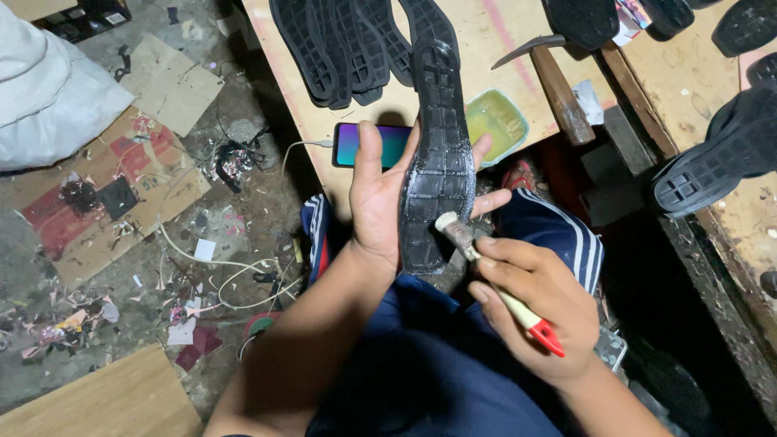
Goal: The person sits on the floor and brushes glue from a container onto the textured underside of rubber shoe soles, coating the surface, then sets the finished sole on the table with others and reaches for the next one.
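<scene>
A black shoe sole point(438, 154), moulded in a glossy grid tread, was noted. A brush point(495, 283) with a cream handle tipped in red was seen. Yellowish-green liquid was recorded in a pale green tub point(496, 120). A phone point(368, 145) screen was lit purple to teal. Navy trousers point(558, 231) were marked with white stripes. Pale wood was observed on the bench point(494, 40).

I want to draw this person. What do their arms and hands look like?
Both arms are bare, with no sleeves showing. The left hand and right hand wear no gloves, rings or watch that I can see. Fingernails are short.
</scene>
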`<state>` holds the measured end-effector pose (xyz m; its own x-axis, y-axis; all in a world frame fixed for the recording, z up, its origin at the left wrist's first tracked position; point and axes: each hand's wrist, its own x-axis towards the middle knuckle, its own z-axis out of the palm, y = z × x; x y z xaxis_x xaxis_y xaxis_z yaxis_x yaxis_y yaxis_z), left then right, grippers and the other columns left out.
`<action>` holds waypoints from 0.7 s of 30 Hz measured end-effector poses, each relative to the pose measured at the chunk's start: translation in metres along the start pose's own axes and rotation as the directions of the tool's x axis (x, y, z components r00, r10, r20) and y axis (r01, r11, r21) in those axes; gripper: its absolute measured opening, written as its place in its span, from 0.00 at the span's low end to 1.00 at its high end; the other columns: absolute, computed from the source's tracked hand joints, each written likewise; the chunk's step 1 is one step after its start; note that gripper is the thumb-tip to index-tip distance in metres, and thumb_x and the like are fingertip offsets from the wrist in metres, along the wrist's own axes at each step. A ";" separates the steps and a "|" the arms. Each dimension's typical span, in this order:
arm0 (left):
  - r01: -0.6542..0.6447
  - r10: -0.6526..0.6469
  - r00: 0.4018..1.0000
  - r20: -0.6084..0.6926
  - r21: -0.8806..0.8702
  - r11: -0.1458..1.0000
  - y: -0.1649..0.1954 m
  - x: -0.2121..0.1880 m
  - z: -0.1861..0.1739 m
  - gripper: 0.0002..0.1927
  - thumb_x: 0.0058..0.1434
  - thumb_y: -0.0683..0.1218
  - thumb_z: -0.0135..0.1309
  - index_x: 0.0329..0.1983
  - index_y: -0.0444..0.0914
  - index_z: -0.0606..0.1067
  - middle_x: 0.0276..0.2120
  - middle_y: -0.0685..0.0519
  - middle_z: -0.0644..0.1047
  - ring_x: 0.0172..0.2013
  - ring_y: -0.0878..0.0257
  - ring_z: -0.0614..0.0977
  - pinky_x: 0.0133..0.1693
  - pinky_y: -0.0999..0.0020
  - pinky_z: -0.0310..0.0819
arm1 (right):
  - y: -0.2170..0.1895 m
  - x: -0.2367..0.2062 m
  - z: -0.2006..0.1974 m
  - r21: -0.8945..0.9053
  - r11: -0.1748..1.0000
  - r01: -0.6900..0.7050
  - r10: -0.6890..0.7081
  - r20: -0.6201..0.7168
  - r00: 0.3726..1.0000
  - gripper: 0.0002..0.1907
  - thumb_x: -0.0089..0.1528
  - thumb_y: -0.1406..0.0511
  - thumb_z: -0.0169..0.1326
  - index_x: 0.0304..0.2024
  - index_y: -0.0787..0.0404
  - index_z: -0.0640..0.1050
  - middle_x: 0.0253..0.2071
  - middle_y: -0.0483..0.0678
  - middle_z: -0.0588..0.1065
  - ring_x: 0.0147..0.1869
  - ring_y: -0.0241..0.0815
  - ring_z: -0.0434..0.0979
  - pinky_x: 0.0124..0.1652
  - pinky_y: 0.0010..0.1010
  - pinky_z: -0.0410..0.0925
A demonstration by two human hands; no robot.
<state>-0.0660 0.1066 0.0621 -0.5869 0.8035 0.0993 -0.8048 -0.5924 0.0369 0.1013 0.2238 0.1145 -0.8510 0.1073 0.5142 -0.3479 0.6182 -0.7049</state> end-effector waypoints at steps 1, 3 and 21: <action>0.002 -0.002 1.000 0.006 -0.009 1.000 -0.001 0.000 0.001 0.45 0.68 0.77 0.39 0.80 0.51 0.56 0.71 0.55 0.64 0.76 0.51 0.57 0.68 0.20 0.47 | 0.000 0.002 0.003 -0.027 0.999 0.025 -0.025 0.016 1.000 0.15 0.57 0.75 0.65 0.45 0.71 0.78 0.48 0.61 0.78 0.50 0.51 0.83 0.49 0.32 0.75; 0.003 -0.002 1.000 0.015 -0.024 1.000 -0.001 0.001 0.002 0.45 0.68 0.77 0.39 0.81 0.50 0.55 0.70 0.54 0.64 0.76 0.50 0.56 0.68 0.19 0.48 | -0.003 0.003 0.004 0.012 0.996 0.087 -0.088 0.090 0.992 0.15 0.56 0.74 0.65 0.45 0.70 0.79 0.47 0.60 0.78 0.49 0.49 0.83 0.48 0.31 0.75; 0.156 -0.145 0.984 0.100 -0.119 0.981 -0.013 -0.004 -0.004 0.47 0.69 0.78 0.36 0.82 0.51 0.50 0.75 0.48 0.59 0.77 0.47 0.52 0.66 0.22 0.49 | 0.001 0.022 0.002 0.139 0.984 0.114 -0.137 0.166 0.976 0.14 0.59 0.72 0.62 0.47 0.69 0.78 0.50 0.59 0.78 0.51 0.52 0.83 0.51 0.33 0.75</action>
<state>-0.0532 0.1117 0.0574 -0.4525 0.8709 0.1916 -0.8913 -0.4485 -0.0664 0.0817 0.2255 0.1240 -0.8487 -0.1095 0.5174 -0.4943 0.5118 -0.7027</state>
